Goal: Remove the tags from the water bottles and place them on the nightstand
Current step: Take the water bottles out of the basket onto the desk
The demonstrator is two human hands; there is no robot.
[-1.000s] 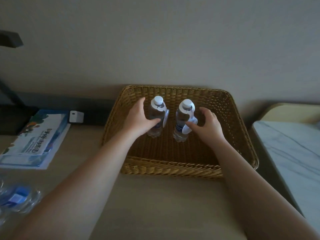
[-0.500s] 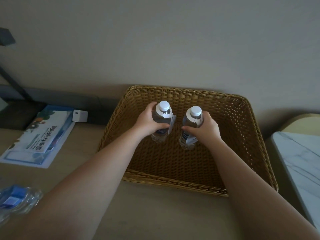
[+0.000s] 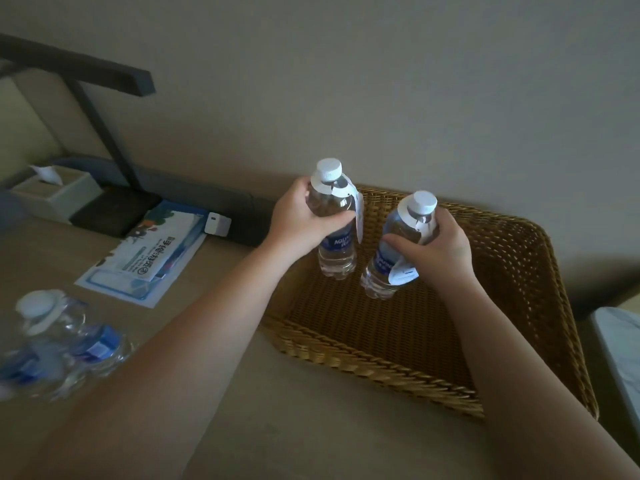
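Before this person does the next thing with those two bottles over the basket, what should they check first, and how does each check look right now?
1. Left hand grips the left bottle firmly: ok.
2. Right hand grips the right bottle firmly: ok.
3. Both bottles lifted clear of the wicker basket floor: cannot tell.
4. Left bottle's tag removed: not ok, it hangs from the neck.
5. Right bottle's tag removed: not ok, its collar is around the neck.
6. Caps sealed: cannot tell.
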